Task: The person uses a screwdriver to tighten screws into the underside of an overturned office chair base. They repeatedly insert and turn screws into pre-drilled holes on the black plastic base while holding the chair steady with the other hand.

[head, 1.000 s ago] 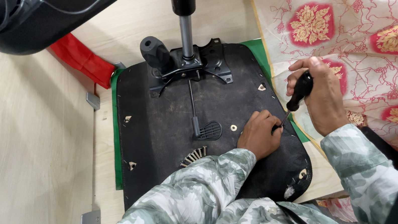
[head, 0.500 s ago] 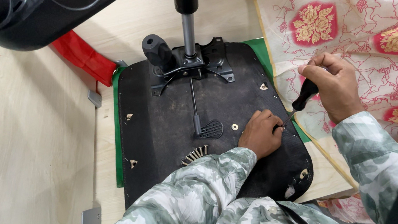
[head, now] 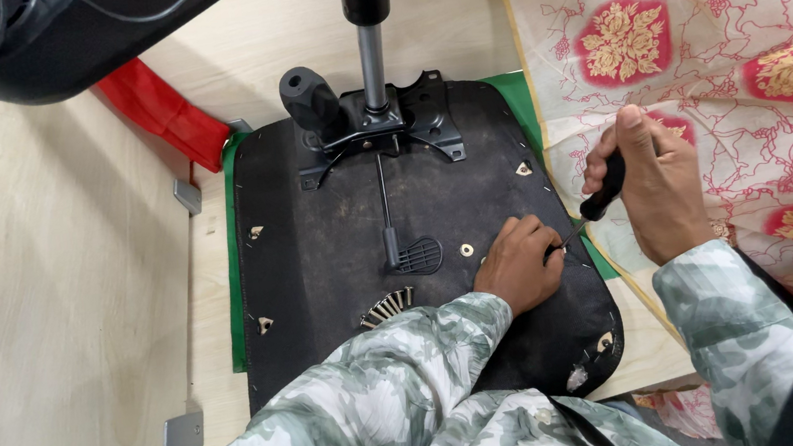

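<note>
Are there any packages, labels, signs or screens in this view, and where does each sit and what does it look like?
None can be seen here.
The nearest to a printed surface is the patterned cloth on the right: cream, with red line drawing and red patches holding gold flowers.
The upturned black chair seat shows no sticker that can be made out.
The right hand grips a black-handled screwdriver that shows no marking; the left hand rests on the seat.
</note>
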